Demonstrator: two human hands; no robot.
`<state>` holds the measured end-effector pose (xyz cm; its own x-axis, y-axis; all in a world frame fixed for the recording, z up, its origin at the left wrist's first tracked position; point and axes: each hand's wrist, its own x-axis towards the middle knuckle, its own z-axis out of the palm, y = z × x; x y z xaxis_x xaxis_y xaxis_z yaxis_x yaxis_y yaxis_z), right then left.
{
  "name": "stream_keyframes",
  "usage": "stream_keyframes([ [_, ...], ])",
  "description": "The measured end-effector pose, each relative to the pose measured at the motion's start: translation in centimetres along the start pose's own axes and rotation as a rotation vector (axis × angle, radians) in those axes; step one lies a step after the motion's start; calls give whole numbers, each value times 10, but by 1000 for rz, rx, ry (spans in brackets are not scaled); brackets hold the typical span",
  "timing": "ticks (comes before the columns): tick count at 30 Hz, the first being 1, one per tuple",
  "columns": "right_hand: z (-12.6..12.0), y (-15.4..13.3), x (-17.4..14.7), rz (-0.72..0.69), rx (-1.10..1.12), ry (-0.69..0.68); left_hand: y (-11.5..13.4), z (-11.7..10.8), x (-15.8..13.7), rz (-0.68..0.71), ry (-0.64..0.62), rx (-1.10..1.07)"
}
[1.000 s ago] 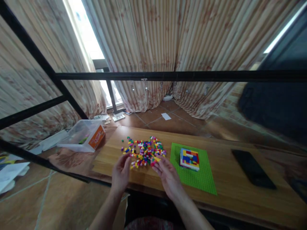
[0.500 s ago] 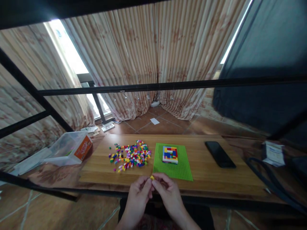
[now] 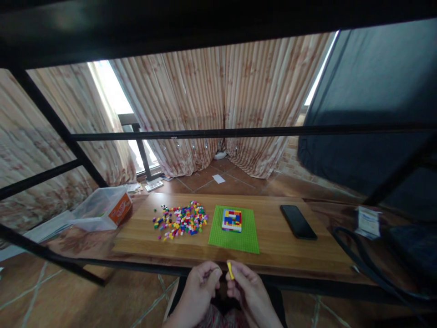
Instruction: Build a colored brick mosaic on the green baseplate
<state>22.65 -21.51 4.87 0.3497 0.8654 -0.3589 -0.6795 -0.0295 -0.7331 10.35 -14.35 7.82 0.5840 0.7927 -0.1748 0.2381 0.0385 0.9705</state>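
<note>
At the table's near edge, my right hand [image 3: 251, 294] pinches a yellow toy brick [image 3: 230, 270] that stands up between thumb and fingers. Just beside it, my left hand [image 3: 200, 291] is closed, thumb against the fingertips; whether anything is in that pinch is hidden. Beyond my hands lies a green baseplate [image 3: 251, 241], bearing a small square build of multicoloured bricks [image 3: 232, 220]. To its left spreads a pile of loose small bricks [image 3: 186, 221] in many colours.
A black phone [image 3: 298, 222] lies on the wooden board [image 3: 269, 259] at the right. A clear plastic bin with an orange label [image 3: 121, 207] stands at the left. A dark metal bar [image 3: 205, 134] crosses above the board, and a dark strap [image 3: 362, 255] lies at the right.
My hands have drawn apart slightly; the yellow brick, earlier between both hands' fingertips, is now in my right hand only. The camera view has shifted, so the board's contents appear further left.
</note>
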Motion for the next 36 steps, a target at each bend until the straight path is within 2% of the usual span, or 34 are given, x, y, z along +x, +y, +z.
stream_keyframes([
  [3, -10, -21, 1, 18, 85, 29, 0, -13, 13, 15, 91, 58],
  [7, -31, -46, 13, 12, 87, 38, -4, -47, 40, 93, 201, 224],
  [10, -42, -57, 30, -44, -6, 74, -7, -68, 63, 156, 282, 389],
  [13, -45, -66, 53, -149, -182, 111, -10, -80, 84, 189, 341, 495],
  [16, -43, -77, 77, -282, -451, 129, -13, -84, 99, 212, 386, 595],
  [20, -35, -92, 105, -506, -995, 167, -20, -88, 114, 199, 413, 699],
  [22, -32, -94, 120, -578, -1154, 174, -26, -90, 120, 224, 415, 731],
  [27, -32, -84, 158, -733, -1200, 165, -42, -93, 133, 258, 413, 808],
  [31, -36, -72, 172, -722, -1193, 176, -48, -91, 135, 240, 405, 839],
  [36, -38, -69, 168, -712, -1223, 171, -45, -87, 136, 171, 418, 857],
])
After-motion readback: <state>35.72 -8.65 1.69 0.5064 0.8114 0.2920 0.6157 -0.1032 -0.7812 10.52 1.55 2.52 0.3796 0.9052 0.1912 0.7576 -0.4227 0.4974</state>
